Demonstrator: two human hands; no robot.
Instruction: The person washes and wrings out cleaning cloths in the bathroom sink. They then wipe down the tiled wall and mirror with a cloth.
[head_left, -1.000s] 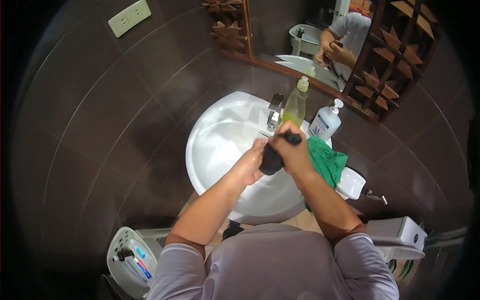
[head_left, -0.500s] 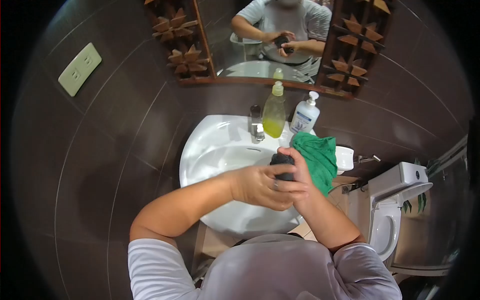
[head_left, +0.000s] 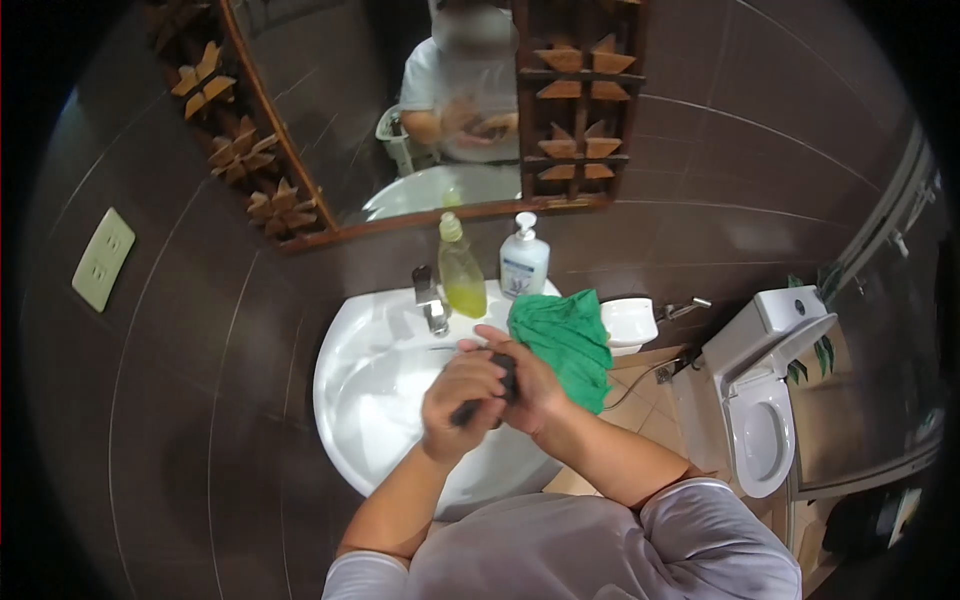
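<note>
Black thing (head_left: 508, 376) is in the middle of the frame, over the white sink (head_left: 350, 400). The left hand (head_left: 455, 402) and right hand (head_left: 538, 388) both clamp it. They seem to be rubbing it; turning it needs a snug hold.

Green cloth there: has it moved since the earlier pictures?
No; the cloth still hangs over the sink's right edge, beside the pump bottle.

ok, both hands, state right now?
Left hand: closed on the dark item.
Right hand: against the same item, fingers partly hidden; can't tell how closed.
</note>
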